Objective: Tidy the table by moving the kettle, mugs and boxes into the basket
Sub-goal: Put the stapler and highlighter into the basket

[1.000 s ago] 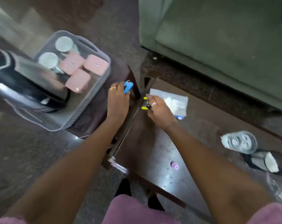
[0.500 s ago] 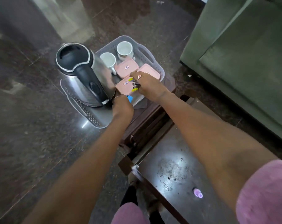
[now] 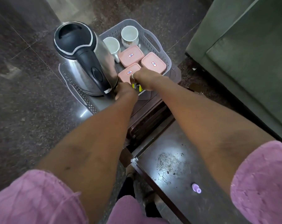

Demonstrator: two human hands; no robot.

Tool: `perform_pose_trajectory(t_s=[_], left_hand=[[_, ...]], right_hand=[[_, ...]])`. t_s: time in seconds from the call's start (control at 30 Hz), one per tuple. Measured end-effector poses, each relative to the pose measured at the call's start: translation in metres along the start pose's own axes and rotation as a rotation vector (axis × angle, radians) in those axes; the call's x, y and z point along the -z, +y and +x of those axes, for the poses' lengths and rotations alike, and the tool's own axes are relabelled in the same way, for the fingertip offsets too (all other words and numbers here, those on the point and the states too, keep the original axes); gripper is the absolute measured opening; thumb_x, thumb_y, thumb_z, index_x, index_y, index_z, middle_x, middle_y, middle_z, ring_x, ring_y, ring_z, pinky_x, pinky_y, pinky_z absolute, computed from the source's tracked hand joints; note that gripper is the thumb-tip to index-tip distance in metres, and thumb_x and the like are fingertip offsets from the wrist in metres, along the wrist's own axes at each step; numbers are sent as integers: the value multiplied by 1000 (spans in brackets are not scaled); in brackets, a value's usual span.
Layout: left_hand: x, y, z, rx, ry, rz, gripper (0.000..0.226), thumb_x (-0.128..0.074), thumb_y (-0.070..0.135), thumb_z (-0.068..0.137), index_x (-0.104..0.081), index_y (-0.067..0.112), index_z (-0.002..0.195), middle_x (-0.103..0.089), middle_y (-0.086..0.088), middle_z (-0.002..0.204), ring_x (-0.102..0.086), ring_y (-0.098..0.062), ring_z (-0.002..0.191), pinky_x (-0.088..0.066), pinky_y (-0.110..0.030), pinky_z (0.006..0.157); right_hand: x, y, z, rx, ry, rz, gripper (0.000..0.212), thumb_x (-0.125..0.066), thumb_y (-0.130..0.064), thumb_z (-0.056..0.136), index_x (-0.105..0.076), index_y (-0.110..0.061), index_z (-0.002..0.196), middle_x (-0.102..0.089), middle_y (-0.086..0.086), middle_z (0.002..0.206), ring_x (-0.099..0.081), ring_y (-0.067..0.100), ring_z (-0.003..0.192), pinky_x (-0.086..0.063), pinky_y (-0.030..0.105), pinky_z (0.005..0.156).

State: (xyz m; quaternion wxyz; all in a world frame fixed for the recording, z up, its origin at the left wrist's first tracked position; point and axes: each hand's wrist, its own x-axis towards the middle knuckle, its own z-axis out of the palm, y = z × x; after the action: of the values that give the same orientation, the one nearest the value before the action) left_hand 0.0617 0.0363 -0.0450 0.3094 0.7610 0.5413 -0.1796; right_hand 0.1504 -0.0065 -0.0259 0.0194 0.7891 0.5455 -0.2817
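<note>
A grey plastic basket (image 3: pixel 153 41) stands on a dark stool. Inside it are a steel kettle (image 3: pixel 82 62) with a black lid and handle, two white mugs (image 3: pixel 112 46) (image 3: pixel 129 35), and three pink boxes (image 3: pixel 131 54) (image 3: pixel 153 63) (image 3: pixel 126 72). My left hand (image 3: pixel 125 92) is at the basket's near rim beside the kettle base, fingers curled under and hidden. My right hand (image 3: pixel 143 79) lies over the nearest pink box and the rim, its fingers curled round a small yellow and black thing (image 3: pixel 136 87).
A dark table (image 3: pixel 177 167) lies below my right arm, with a small purple cap (image 3: pixel 196 190) on it. A green sofa (image 3: pixel 243 54) fills the right side. Dark stone floor (image 3: pixel 24 94) spreads to the left of the basket.
Both hands left the table and reached to the basket's near rim. The view swung from the table to the basket. The blue thing in my left hand is no longer visible.
</note>
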Motion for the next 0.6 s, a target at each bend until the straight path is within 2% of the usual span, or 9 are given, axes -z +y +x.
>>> perform_pose_trajectory(t_s=[0.13, 0.23, 0.47, 0.6], left_hand=[[-4, -2, 5, 21, 40, -43, 48, -58, 19, 89, -46, 1, 132, -49, -18, 137, -47, -32, 129, -42, -35, 101], [-4, -4, 6, -32, 51, 45, 40, -52, 10, 90, -49, -1, 129, -51, -19, 135, -49, -34, 125, -43, -35, 98], [-2, -1, 3, -114, 87, 254, 40, -52, 19, 93, -51, -1, 128, -50, -18, 134, -50, -33, 125, -45, -36, 98], [5, 6, -1, -151, 126, 311, 37, -52, 7, 91, -51, 0, 128, -51, -18, 133, -51, -34, 124, -47, -38, 96]], right_hand=[[0, -4, 6, -48, -8, 20, 37, -47, 3, 84, -60, -4, 118, -56, 26, 123, -56, 37, 110, -43, 34, 91], [-2, -5, 5, -68, 5, -1, 36, -47, 2, 86, -61, -3, 120, -56, 26, 123, -56, 38, 111, -45, 36, 91], [-10, 0, 1, -291, 122, 38, 37, -44, 3, 90, -50, 1, 126, -49, 23, 128, -52, 41, 117, -45, 44, 93], [-16, -1, -6, -283, 162, 65, 35, -46, 2, 87, -55, 0, 121, -53, 22, 123, -56, 40, 112, -48, 43, 88]])
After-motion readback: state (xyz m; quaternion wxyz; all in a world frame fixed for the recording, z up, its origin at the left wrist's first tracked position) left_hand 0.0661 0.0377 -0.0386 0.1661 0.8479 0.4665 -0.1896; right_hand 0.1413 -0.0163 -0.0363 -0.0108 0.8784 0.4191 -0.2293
